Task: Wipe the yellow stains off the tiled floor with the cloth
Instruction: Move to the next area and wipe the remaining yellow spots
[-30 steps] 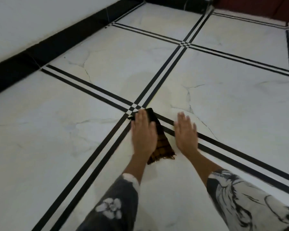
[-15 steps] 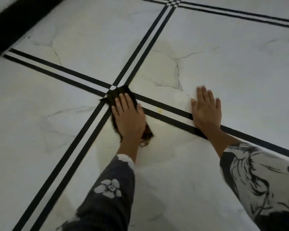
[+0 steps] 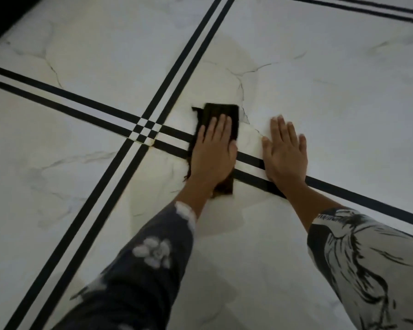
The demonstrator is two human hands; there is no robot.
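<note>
The left hand (image 3: pixel 214 152) lies flat, palm down, with its fingers held close together, pressing a dark folded cloth (image 3: pixel 221 114) against the tiled floor (image 3: pixel 332 96). The cloth shows past the fingertips as a dark rectangle, and its frayed, brownish end pokes out beneath the heel of the hand, so the cloth runs lengthwise under the whole palm. It lies across the double black stripe (image 3: pixel 248 165) that runs from left to right, with its far end on the white marble tile beyond that stripe. Just beside it, the right hand (image 3: pixel 285 151) rests empty on the floor, palm down, fingers straight and slightly fanned, its heel on the same double stripe; the two hands are near each other but apart. The left forearm wears a dark sleeve (image 3: pixel 138 270) with white flowers, and the right one a pale sleeve (image 3: pixel 367 263) with black line drawing. Left of the cloth, the stripe crosses a second double stripe at a small checkered crossing (image 3: pixel 144 131), and a faint yellowish mark (image 3: pixel 150 142) sits at the near edge of that crossing. A large, dull, beige-tinted patch (image 3: pixel 227 65) spreads over the tile beyond the cloth, and a similar patch (image 3: pixel 157 186) covers the tile on the near side, around the left wrist. Thin grey veins run through the white tiles.
</note>
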